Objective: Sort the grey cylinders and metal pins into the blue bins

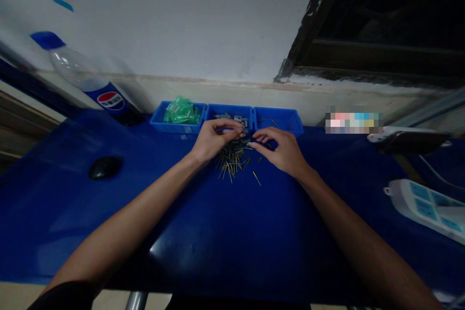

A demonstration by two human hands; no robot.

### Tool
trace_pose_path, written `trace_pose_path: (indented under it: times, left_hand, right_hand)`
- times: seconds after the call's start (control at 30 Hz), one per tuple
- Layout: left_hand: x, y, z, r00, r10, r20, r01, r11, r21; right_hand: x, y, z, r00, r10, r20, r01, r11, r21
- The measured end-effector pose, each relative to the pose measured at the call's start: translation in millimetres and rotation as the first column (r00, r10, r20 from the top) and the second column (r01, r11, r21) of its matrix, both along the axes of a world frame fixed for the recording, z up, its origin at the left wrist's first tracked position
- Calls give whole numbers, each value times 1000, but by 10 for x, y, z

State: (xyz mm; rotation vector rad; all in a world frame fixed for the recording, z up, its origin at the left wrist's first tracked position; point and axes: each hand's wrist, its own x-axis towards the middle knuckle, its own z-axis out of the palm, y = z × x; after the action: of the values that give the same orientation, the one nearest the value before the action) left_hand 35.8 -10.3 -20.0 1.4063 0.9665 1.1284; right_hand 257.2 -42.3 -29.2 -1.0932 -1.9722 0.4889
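Note:
My left hand [217, 138] is above the pile, thumb and forefinger pinched together. A small greyish piece shows at those fingertips, too small to name. My right hand [281, 149] hovers at the pile's right side with thumb and fingers apart; I see nothing held in it. Between and below the hands lies a loose pile of thin brass-coloured pins [230, 161] mixed with grey pieces. A single pin [256, 178] rests apart from the pile, toward me. Just behind the hands, the middle blue bin [229, 107] contains small grey pieces, partly hidden by my left hand.
The left blue bin [160, 126] holds green plastic-wrapped pieces [180, 110]; a few pins lie in the right blue bin [296, 118]. Around them are a Pepsi bottle [111, 100], a black mouse [105, 168], a phone [410, 142] and a white power strip [425, 208]. A wall stands behind.

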Motion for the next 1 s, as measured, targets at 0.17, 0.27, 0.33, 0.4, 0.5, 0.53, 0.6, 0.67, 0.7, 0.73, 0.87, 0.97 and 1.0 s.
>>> trace_pose_path:
  times: [0.17, 0.27, 0.33, 0.4, 0.5, 0.53, 0.6, 0.67, 0.7, 0.73, 0.87, 0.97, 1.0]
  left_hand:
    - [-26, 54, -25, 989, 141, 45, -142, 989, 32]
    - [-34, 70, -40, 989, 133, 66, -136, 989, 48]
    - [-50, 83, -39, 991, 123, 51, -126, 990, 56]
    - [-80, 98, -27, 995, 101, 1, -101, 992, 73]
    - [-134, 106, 12, 986, 40, -163, -16, 989, 148]
    - [-147, 101, 29, 971, 23, -238, 22, 983, 183]
    - [-158, 80, 59, 927, 11, -374, 88, 965, 245]
    - [-149, 51, 81, 893, 8, -451, 132, 951, 278]
    - [-140, 37, 87, 885, 4, -466, 147, 947, 286]
    - [-131, 24, 91, 881, -1, -472, 157, 944, 290]
    - [-103, 1, 91, 881, -24, -473, 176, 944, 280]
    - [-93, -5, 95, 888, -55, -456, 186, 951, 247]
    - [-88, -9, 99, 891, -67, -448, 191, 953, 237]
  right_hand:
    - [37, 12, -136, 943, 109, 315, -134, 989, 60]
    - [26, 5, -208, 899, 133, 417, -166, 985, 43]
    - [26, 9, -223, 883, 145, 447, -180, 983, 38]
    - [39, 22, -219, 880, 153, 449, -187, 982, 33]
    - [74, 48, -208, 895, 162, 415, -185, 983, 16]
    - [85, 54, -206, 904, 162, 395, -180, 984, 7]
    - [98, 59, -202, 922, 149, 357, -153, 988, -17]
    - [94, 54, -197, 934, 120, 336, -113, 993, -42]
    - [86, 49, -194, 938, 107, 329, -94, 994, -54]
    - [75, 43, -192, 942, 97, 322, -80, 995, -67]
    - [15, 15, -200, 966, 79, 248, -44, 989, -143]
    - [-23, -3, -212, 978, 64, 197, -30, 985, -170]
    - [-33, -9, -215, 979, 62, 192, -30, 985, -167]
